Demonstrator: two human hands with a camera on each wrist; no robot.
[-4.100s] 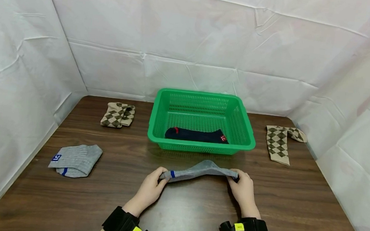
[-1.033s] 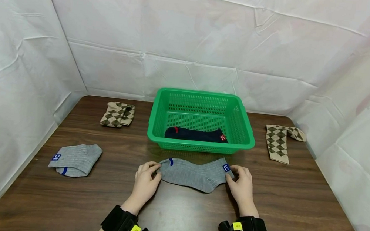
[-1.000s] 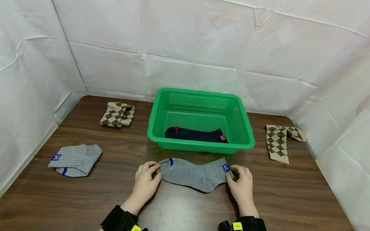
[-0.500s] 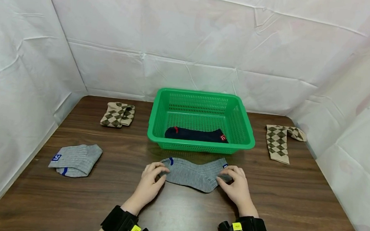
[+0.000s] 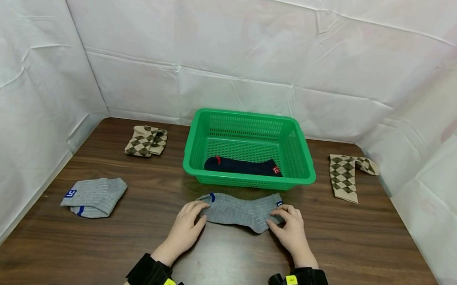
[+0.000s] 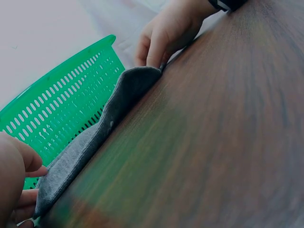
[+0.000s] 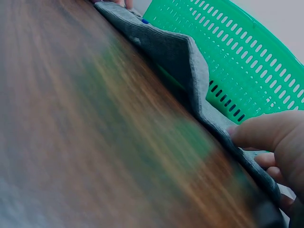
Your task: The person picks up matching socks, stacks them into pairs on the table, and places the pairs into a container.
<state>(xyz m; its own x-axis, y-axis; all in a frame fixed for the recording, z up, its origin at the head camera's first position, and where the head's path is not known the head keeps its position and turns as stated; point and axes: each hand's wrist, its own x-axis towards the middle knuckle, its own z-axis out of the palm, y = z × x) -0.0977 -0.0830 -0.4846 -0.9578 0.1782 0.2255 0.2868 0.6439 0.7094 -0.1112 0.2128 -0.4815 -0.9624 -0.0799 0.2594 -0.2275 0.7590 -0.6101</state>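
A grey sock (image 5: pixel 242 212) with blue toe and cuff marks stretches crosswise in front of the basket. My left hand (image 5: pixel 185 225) holds its toe end; in the left wrist view, the fingers (image 6: pixel 33 161) lie at the sock's edge. At the cuff end, the thumb and fingers of my right hand (image 5: pixel 292 231) pinch the fabric, partly hiding the blue logo. In the right wrist view the near edge of the sock (image 7: pixel 166 57) bulges up off the tabletop.
Behind the sock stands a green basket (image 5: pixel 248 178) with a navy sock (image 5: pixel 244 166) inside. A folded grey sock (image 5: pixel 94 197) lies at left. Argyle socks lie at the back left (image 5: pixel 146 142) and right (image 5: pixel 343 175). White sheets (image 5: pixel 237 47) enclose the brown table (image 5: pixel 138 262).
The grey sock was held up edge-on, then laid flat. Both hands have since shifted inward along it, and its near edge has lifted slightly and moved away from the person.
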